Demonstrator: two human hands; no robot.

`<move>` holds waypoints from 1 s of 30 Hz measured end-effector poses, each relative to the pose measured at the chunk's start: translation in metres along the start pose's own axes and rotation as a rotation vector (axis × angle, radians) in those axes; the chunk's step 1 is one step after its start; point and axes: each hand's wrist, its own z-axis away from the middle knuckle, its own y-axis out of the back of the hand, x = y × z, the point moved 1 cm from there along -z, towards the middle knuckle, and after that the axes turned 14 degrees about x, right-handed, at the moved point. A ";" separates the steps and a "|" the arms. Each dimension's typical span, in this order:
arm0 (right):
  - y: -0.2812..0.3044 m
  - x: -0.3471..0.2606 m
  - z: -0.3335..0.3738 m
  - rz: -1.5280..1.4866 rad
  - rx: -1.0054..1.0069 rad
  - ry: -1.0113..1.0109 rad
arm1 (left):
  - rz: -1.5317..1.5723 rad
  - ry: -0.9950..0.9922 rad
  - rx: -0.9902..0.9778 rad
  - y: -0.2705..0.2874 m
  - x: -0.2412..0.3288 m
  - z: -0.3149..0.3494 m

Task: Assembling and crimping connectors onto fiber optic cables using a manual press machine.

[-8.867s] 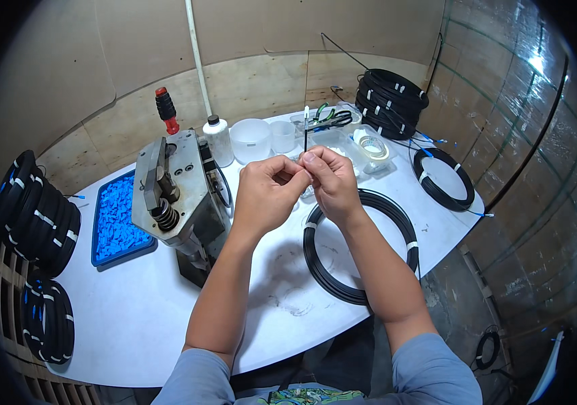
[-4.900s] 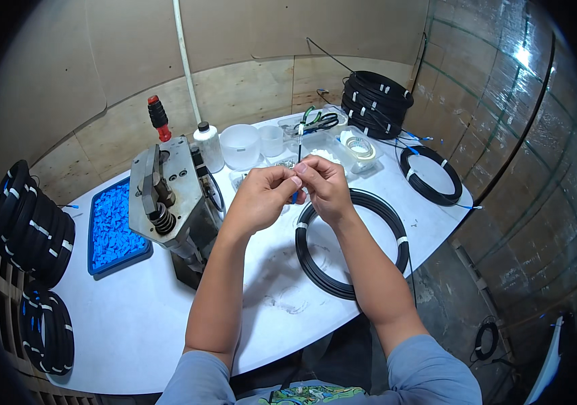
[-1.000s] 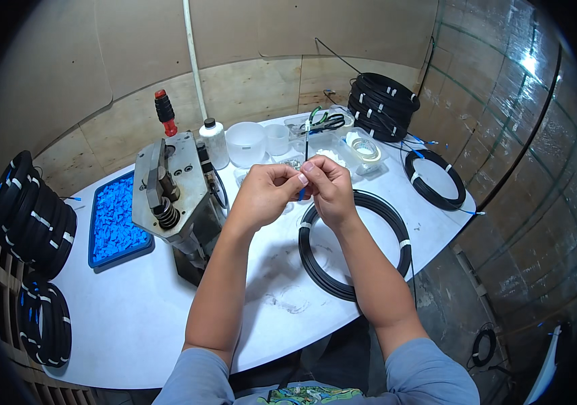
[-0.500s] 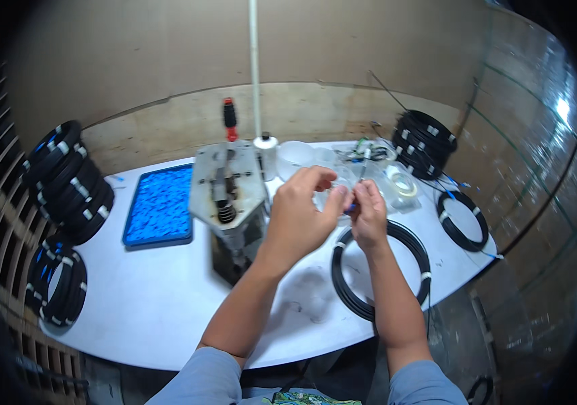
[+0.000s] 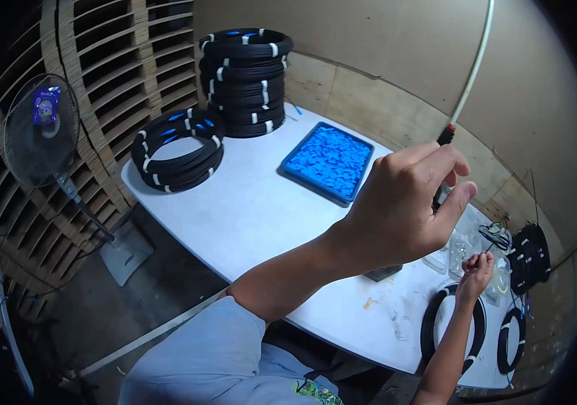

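My left hand is raised in front of the metal bench press, hiding most of it. Its fingers are bent, the thumb stands apart from them, and nothing shows between them. Farther right, my right hand is closed in a pinch on a thin dark cable end that sticks up past the fingertips. Beneath my right forearm a coil of black cable lies on the white table. Of the press, the red-and-black handle and the dark base show around my left hand.
A blue tray of small blue pieces lies mid-table. Black cable coils stand in a tall stack and a lower one at left. More coils and clear containers are at right. A standing fan is beside the table.
The view has swung to the left, bringing the fan and coil stacks into sight. My left hand has come away from my right hand, which keeps its pinch.
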 end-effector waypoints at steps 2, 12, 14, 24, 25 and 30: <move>-0.009 0.001 0.005 0.005 -0.005 -0.001 | -0.018 0.004 0.010 0.014 -0.004 -0.001; -0.012 -0.003 0.022 0.043 -0.021 0.016 | -0.186 0.212 0.107 0.027 -0.116 0.006; -0.012 -0.004 0.024 0.050 -0.015 0.027 | -0.277 0.307 0.084 0.029 -0.157 0.015; -0.010 -0.001 0.026 0.084 -0.009 0.025 | -0.909 0.418 -0.320 0.042 -0.324 0.079; -0.010 -0.001 0.026 0.077 -0.008 0.021 | -0.906 0.424 -0.328 0.043 -0.330 0.082; -0.008 0.000 0.023 0.096 -0.055 -0.006 | -0.988 0.543 -0.564 0.044 -0.351 0.100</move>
